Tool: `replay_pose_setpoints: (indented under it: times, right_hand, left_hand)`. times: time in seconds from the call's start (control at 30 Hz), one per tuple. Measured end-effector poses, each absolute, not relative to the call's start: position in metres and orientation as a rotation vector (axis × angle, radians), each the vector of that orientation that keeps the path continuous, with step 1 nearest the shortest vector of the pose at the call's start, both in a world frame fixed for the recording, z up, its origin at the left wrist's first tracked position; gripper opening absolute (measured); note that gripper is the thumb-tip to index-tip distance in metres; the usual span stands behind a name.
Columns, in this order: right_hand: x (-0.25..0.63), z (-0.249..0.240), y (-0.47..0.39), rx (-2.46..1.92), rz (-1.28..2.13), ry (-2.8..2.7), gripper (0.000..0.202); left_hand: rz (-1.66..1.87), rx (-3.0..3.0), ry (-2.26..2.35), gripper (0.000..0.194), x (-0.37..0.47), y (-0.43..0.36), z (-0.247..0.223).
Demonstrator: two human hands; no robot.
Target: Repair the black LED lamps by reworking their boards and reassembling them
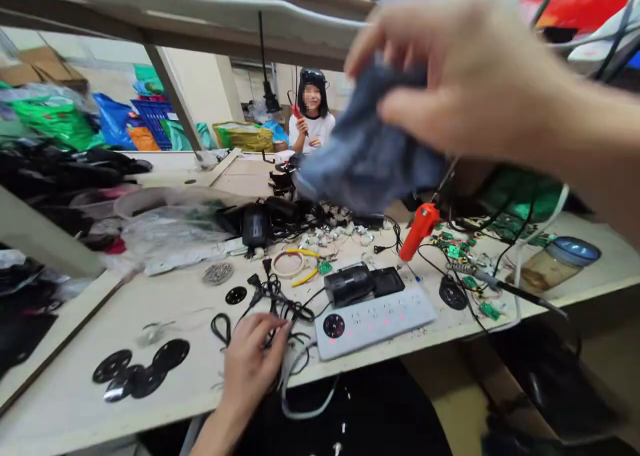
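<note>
My right hand (450,76) is raised at the upper right, blurred by motion, its fingers closed on a crumpled blue-grey cloth (375,143). The cloth hangs over the back of the table. Low in the middle, my left hand (255,353) rests at the table's front edge by a bundle of black cables (275,299); its thumb and index finger come near each other at the cables, and whether they grip one is unclear. To its right lies a white power strip (375,323) with a black disc (333,326) on it. Behind the strip sits a black housing (349,285).
An orange-handled tool (419,231) hangs over the table. A soldering iron (493,281), green circuit boards (489,310) and a jar (560,263) are on the right. Black discs (171,355) lie at left. A person (311,123) sits opposite, below a shelf (200,16).
</note>
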State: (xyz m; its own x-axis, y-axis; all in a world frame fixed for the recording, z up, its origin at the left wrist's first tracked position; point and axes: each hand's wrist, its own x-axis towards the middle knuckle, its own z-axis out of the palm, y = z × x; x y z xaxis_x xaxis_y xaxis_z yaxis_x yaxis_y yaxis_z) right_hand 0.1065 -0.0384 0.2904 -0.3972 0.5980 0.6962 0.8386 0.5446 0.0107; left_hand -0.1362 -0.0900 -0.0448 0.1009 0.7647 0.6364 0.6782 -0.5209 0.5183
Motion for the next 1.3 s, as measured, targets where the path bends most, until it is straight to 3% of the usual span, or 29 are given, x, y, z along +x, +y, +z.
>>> replay_pose_setpoints:
  times: [0.07, 0.27, 0.43, 0.57, 0.8, 0.93, 1.07, 1.3]
  right_hand:
    - [0.120, 0.243, -0.061, -1.122, -0.549, -2.322, 0.034]
    - [0.152, 0.088, -0.121, -1.150, -0.713, -2.088, 0.035]
    - [0.143, -0.002, -0.127, -1.365, 0.002, -2.102, 0.034]
    - [0.127, -0.008, -0.107, -1.362, 0.345, -2.092, 0.015]
    - [0.092, -0.029, -0.101, -1.270, 0.431, -2.292, 0.025]
    - [0.095, -0.040, -0.096, -1.240, 0.619, -2.028, 0.020]
    - [0.104, -0.036, -0.084, -1.482, 0.911, -1.589, 0.014]
    - [0.105, -0.036, -0.082, -1.576, 0.909, -1.489, 0.023]
  left_hand:
    - [1.266, 2.300, 1.330, 0.016, -0.119, -0.076, -0.028]
    - [0.776, 2.382, 1.133, 0.015, -0.092, -0.061, -0.013]
    - [0.696, 2.290, 1.228, 0.018, -0.098, -0.061, -0.032]
    - [0.774, 2.177, 1.277, 0.020, -0.101, -0.068, -0.043]
    - [0.848, 1.885, 1.377, 0.020, -0.096, -0.075, -0.048]
    - [0.851, 1.599, 1.444, 0.019, -0.091, -0.075, -0.047]
    - [0.818, 1.397, 1.510, 0.022, -0.085, -0.074, -0.042]
    - [0.682, 1.403, 1.569, 0.025, -0.079, -0.071, -0.037]
